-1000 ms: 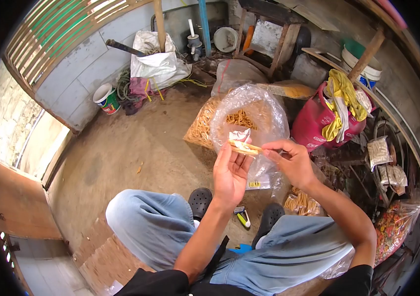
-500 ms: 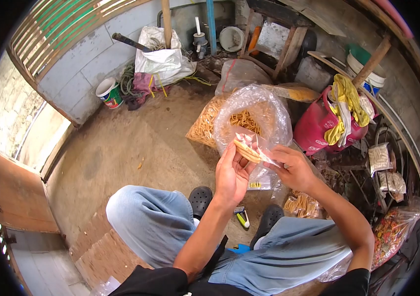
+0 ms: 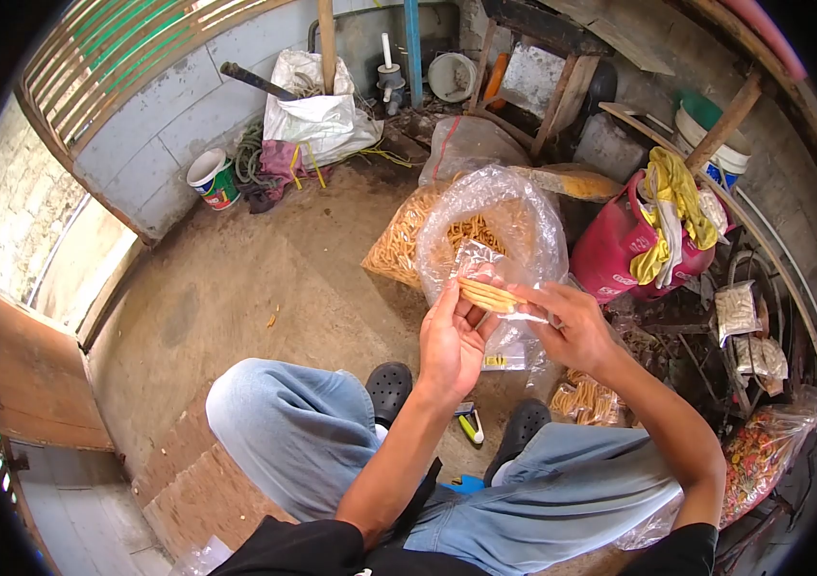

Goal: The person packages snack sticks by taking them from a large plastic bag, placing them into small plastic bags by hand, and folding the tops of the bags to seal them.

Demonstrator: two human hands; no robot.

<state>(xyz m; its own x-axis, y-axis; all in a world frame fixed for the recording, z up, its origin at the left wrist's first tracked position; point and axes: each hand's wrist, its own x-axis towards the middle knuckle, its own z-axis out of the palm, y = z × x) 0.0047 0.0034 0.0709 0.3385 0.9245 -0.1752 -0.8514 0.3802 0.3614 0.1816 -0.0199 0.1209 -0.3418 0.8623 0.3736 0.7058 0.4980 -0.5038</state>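
Observation:
A small clear packet of yellow snack sticks [image 3: 489,296] is held between my two hands, in front of a large open plastic bag [image 3: 541,216] of similar sticks. My left hand [image 3: 453,341] is closed on the packet's left side, thumb on top. On the right side, my right hand [image 3: 572,324] pinches the plastic with its fingers. A label with yellow and black print [image 3: 504,361] shows just below the packet. Several bundled sticks in plastic [image 3: 589,398] lie on the floor below my right hand.
A green-handled tool [image 3: 471,425] lies between my feet. The pink drum [image 3: 615,240] with yellow cloths stands at right, and a bag of colourful pieces [image 3: 768,456] lies lower right. A white sack [image 3: 317,125] and a paint bucket [image 3: 214,180] are at the back left.
The packet has turned in my hands, so the sticks now lie together inside the plastic. My right hand has moved in closer over its right end.

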